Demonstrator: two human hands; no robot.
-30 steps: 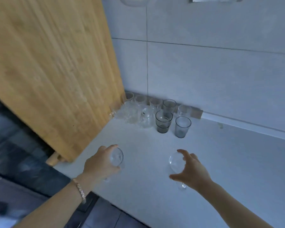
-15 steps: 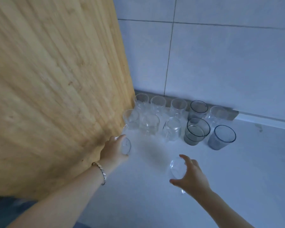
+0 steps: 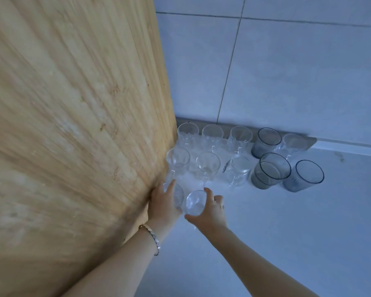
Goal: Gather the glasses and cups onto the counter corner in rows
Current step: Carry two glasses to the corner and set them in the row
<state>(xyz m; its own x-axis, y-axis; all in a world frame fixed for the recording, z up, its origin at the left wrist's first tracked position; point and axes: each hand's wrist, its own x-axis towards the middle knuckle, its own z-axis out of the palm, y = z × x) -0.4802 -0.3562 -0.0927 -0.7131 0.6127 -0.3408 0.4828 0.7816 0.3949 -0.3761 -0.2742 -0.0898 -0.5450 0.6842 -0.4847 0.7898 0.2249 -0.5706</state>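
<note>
Counter (image 3: 298, 221), back corner, against the tiled wall (image 3: 287, 82) and the wooden panel (image 3: 73, 125). Two rows already stand here.

Back row along the wall: three clear cups (image 3: 212, 135), one grey tumbler (image 3: 268, 140), one clear glass (image 3: 293, 143).

Second row: two stemmed glasses (image 3: 207, 166), one clear mug (image 3: 238, 170), two grey tumblers (image 3: 273, 170).

Third row, apparently being started at the panel end: left hand (image 3: 162, 203) curled around a clear glass (image 3: 178, 195) close to the panel; right hand (image 3: 210, 209) curled around a second clear glass (image 3: 195, 202) just beside it. Whether either glass rests on the counter cannot be told.

Judged well advanced. What is left beyond these two is out of view.

Room: tight on the left against the panel and toward the second-row stems; open counter to the right and toward the front edge.
</note>
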